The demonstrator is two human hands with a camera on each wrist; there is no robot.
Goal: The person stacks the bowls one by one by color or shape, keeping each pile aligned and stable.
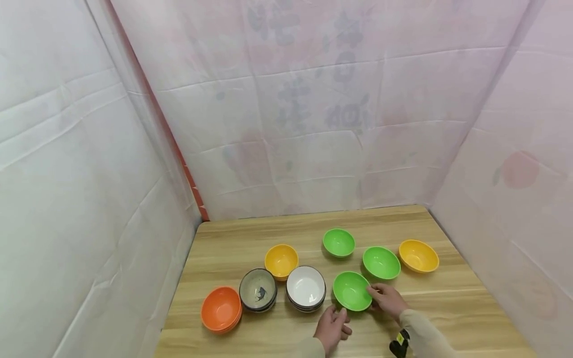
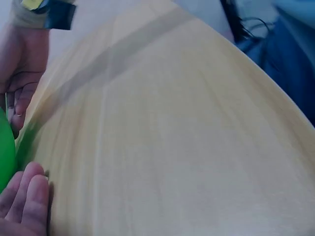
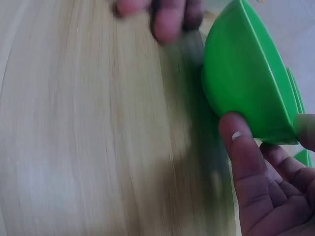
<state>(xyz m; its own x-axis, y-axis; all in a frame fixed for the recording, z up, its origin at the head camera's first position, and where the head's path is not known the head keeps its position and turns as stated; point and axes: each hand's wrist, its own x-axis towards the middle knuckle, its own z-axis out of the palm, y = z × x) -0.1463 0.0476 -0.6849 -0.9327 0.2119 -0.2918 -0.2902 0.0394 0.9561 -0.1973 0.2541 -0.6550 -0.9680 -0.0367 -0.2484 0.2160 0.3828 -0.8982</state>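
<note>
In the head view a green bowl [image 1: 351, 291] stands at the front of the table, between the two hands. My right hand [image 1: 388, 301] pinches its right rim. The right wrist view shows the thumb at the rim of this bowl [image 3: 241, 73] and fingers under its side. My left hand [image 1: 331, 329] is just left of and below the bowl, holding nothing. Its extended fingers [image 2: 35, 196] point toward the bowl's side in the left wrist view. Two more green bowls, a back one [image 1: 338, 242] and a right one [image 1: 381, 262], stand behind it.
Left of the hands are stacked white bowls [image 1: 306, 287], stacked grey patterned bowls [image 1: 258, 288] and stacked orange bowls [image 1: 221, 309]. Yellow bowls [image 1: 281, 260] stand behind these, another yellow bowl [image 1: 419, 256] at the far right. Pale sheets [image 1: 286, 149] enclose the wooden table [image 1: 465, 308].
</note>
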